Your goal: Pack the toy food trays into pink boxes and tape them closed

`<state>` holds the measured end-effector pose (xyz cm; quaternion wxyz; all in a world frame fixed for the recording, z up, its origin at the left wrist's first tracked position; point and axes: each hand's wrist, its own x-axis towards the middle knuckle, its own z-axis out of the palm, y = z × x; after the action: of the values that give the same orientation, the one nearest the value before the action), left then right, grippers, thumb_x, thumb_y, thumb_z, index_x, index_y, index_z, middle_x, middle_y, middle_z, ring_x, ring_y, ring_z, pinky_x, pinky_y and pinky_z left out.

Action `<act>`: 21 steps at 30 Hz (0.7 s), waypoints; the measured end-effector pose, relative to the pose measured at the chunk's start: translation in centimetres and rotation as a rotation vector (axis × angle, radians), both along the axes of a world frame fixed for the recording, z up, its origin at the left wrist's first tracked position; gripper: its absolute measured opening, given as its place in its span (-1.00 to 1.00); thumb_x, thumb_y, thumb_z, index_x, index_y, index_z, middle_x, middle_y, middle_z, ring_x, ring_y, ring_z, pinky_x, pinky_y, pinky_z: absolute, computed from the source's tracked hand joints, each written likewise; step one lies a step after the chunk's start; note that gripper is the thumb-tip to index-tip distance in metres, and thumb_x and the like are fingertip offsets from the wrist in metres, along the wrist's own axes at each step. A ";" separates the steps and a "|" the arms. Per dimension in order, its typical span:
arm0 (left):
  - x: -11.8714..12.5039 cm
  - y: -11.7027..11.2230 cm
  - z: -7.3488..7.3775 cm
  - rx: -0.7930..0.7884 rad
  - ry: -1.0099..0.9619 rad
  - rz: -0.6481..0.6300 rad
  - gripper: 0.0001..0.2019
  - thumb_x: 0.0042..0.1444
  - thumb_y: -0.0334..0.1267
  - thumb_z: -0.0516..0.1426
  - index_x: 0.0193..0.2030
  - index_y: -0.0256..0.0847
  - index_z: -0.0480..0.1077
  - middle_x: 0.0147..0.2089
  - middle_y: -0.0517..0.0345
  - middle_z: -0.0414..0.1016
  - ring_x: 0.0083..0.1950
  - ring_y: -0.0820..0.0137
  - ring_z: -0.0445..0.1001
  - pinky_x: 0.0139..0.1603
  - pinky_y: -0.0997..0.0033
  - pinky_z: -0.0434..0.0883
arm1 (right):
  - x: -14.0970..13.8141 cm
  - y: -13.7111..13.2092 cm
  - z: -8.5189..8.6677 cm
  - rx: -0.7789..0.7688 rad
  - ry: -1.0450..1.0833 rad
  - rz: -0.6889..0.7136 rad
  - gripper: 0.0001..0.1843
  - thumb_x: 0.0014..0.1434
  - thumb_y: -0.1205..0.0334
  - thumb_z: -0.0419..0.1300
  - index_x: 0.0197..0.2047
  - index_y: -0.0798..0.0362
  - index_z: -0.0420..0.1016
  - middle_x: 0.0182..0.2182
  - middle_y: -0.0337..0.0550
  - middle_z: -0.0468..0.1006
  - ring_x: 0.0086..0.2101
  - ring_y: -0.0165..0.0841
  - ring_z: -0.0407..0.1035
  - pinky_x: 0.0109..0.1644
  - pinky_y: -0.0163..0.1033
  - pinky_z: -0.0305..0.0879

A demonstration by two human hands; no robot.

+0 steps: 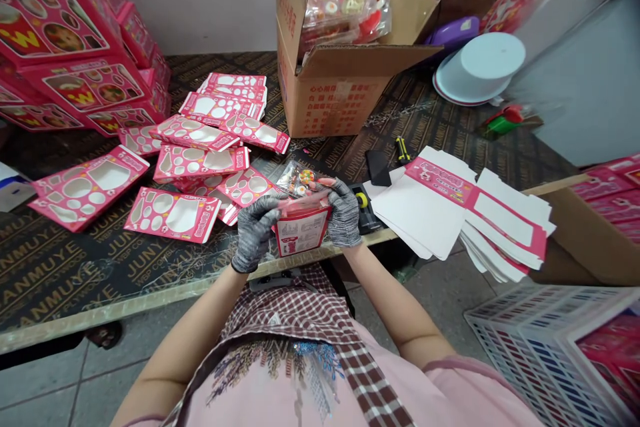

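Observation:
Between my two gloved hands is a small pink box (303, 233), held upright near the table's front edge with its printed back toward me. My left hand (256, 230), in a grey knit glove, grips its left side. On the right, my right hand (344, 212), gloved alike, pinches the upper right corner. A clear plastic packet with small colourful toy pieces (299, 178) shows at the box's top; how far it sits inside I cannot tell. Just left of my hands lie several pink boxes with cut-out windows (173, 215).
Finished-looking pink boxes (60, 20) are stacked at the left. An open carton (330, 103) holds bagged toy sets. To the right are flat card sheets (425, 210), a tape dispenser (367, 210), a yellow-black cutter (401, 150) and a pale-blue tub (493, 57). A white crate (530, 320) stands below.

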<state>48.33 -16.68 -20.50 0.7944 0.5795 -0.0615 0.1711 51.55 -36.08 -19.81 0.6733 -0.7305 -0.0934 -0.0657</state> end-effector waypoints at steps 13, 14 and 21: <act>0.1 2.1 2.0 0.460 -0.096 -0.037 -0.83 -0.02 -0.17 0.38 -0.29 -0.16 0.65 -0.30 0.07 0.70 -0.31 0.27 0.64 -0.20 0.27 0.61 | -1.6 -1.9 2.9 -0.204 -0.162 -0.050 -0.83 0.04 0.05 0.37 -0.38 -0.04 0.66 -0.30 -0.13 0.72 -0.23 -0.13 0.60 0.04 0.02 0.51; 0.1 2.0 2.1 0.469 -0.110 -0.032 -0.86 0.00 -0.17 0.37 -0.31 -0.16 0.64 -0.33 0.08 0.69 -0.33 0.28 0.63 -0.22 0.29 0.60 | -1.4 -2.0 3.4 -0.218 -0.154 -0.036 -0.84 0.05 0.06 0.36 -0.40 -0.04 0.66 -0.33 -0.15 0.72 -0.26 -0.15 0.60 -0.01 0.01 0.53; -1.7 2.3 1.4 0.834 -0.382 0.070 -0.84 0.21 -0.19 0.20 -0.22 -0.14 0.62 -0.08 0.02 0.69 -0.11 0.30 0.65 -0.04 0.27 0.60 | -0.9 -3.3 4.2 -0.263 -0.172 0.114 -0.80 0.09 0.02 0.37 -0.39 -0.04 0.70 -0.28 -0.16 0.73 -0.19 -0.13 0.62 0.07 0.02 0.54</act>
<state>46.67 -14.36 -19.13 0.4616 0.8095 -0.2507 0.2622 50.62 -39.39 -15.65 0.5639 -0.7976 -0.1999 -0.0769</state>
